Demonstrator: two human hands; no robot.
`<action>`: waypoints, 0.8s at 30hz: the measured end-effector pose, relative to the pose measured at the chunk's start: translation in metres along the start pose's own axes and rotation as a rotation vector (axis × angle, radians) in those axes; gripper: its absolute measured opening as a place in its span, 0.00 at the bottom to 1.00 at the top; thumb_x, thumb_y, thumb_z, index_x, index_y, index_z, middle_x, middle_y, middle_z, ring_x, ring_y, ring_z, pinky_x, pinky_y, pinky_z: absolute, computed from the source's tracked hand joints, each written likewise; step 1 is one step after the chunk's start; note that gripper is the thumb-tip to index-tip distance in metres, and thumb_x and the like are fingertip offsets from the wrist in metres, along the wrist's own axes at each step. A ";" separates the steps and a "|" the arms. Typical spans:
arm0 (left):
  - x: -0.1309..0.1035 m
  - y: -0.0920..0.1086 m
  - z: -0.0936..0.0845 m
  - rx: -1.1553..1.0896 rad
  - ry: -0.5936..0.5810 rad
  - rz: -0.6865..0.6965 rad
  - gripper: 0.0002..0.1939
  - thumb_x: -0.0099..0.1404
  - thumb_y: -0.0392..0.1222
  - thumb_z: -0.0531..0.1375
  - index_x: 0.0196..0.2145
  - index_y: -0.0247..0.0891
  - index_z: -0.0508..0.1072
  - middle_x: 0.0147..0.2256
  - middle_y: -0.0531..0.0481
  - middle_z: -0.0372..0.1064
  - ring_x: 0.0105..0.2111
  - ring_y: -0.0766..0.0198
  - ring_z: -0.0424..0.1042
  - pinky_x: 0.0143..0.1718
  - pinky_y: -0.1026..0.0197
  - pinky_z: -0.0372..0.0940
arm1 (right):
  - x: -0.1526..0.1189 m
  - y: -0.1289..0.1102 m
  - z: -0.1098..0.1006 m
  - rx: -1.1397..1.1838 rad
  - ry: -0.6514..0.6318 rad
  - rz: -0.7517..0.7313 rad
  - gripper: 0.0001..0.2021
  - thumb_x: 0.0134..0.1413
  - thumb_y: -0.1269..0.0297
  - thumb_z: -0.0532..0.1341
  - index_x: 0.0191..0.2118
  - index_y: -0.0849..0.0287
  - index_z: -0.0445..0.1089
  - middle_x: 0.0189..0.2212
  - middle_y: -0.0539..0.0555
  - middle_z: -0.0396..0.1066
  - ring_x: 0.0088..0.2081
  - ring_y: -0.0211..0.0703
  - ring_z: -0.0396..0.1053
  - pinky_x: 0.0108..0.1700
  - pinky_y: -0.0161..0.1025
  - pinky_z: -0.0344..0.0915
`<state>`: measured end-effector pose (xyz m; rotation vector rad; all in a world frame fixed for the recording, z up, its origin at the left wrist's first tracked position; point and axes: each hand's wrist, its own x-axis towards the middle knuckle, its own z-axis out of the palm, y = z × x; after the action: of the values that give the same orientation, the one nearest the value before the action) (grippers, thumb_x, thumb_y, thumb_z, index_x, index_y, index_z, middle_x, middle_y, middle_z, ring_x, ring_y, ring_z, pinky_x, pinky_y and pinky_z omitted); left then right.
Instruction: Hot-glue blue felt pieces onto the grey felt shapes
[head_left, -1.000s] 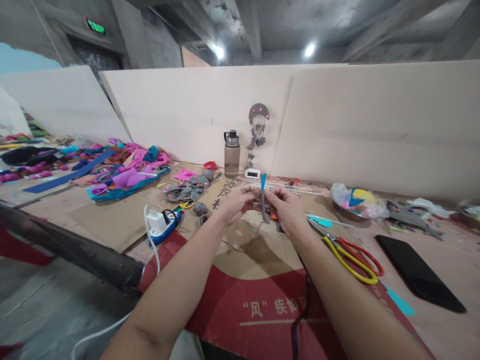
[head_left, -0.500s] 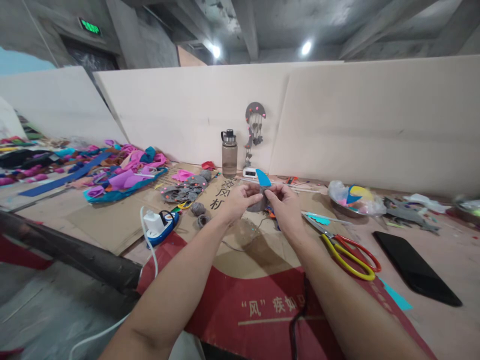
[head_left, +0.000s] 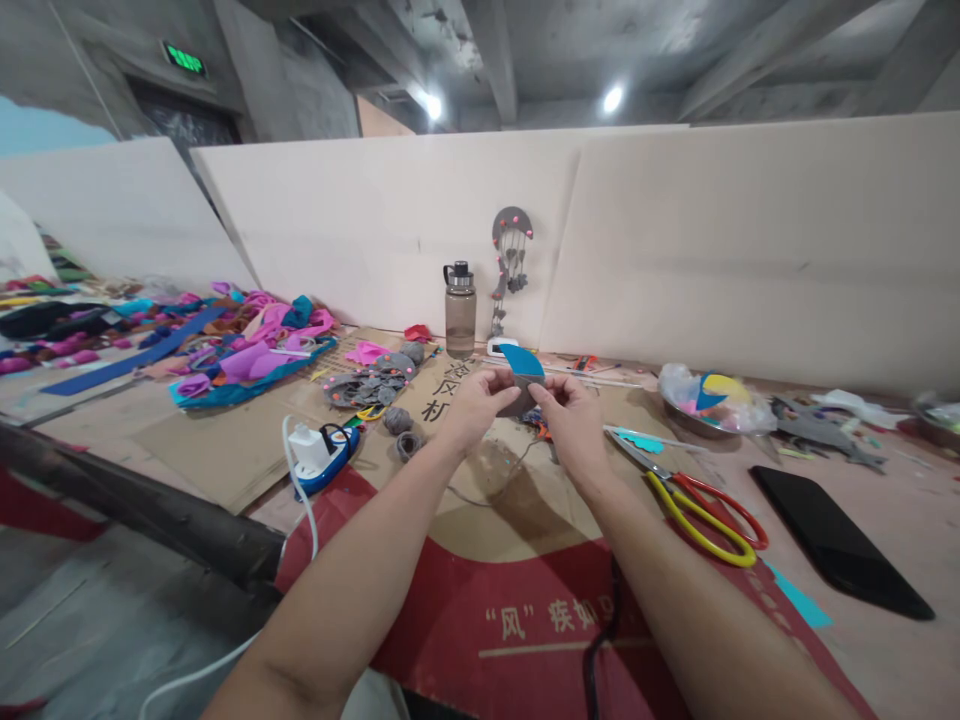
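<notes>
Between my hands, above the cardboard, a blue felt piece [head_left: 523,361] lies against a grey felt piece [head_left: 517,403]. My left hand [head_left: 480,405] is closed on the left side of the grey felt, thumb in front. From the other side my right hand [head_left: 571,408] pinches the felt between thumb and fingers. Where one piece ends behind the other is partly hidden by my fingertips. Under my wrists a thin grey strand of yarn [head_left: 480,500] trails over the cardboard [head_left: 495,535]. Balls of grey yarn [head_left: 398,420] sit left of my left hand.
Scissors [head_left: 701,510] with red and yellow handles lie right of my right forearm, beside a black phone [head_left: 836,540]. A blue-and-white power strip [head_left: 324,455] stands at left. Behind are a water bottle [head_left: 460,315] and a hanging grey moon ornament [head_left: 513,225]. A bowl [head_left: 697,420] holds bagged pieces.
The blue felt has turned and leaned to the left, showing a wider face above the grey felt. Both hands stay nearly in place.
</notes>
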<state>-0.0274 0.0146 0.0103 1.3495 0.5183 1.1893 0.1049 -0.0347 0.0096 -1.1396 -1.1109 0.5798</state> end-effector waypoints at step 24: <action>0.001 0.002 0.000 -0.134 0.091 -0.112 0.21 0.45 0.52 0.74 0.31 0.34 0.78 0.27 0.50 0.74 0.27 0.67 0.69 0.34 0.62 0.63 | 0.003 0.002 0.004 0.384 -0.135 0.063 0.18 0.47 0.46 0.67 0.32 0.56 0.69 0.22 0.44 0.56 0.23 0.33 0.49 0.23 0.33 0.48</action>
<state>-0.0279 0.0153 0.0124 1.1420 0.5611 1.1762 0.1028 -0.0305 0.0091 -0.8131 -1.0249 0.8885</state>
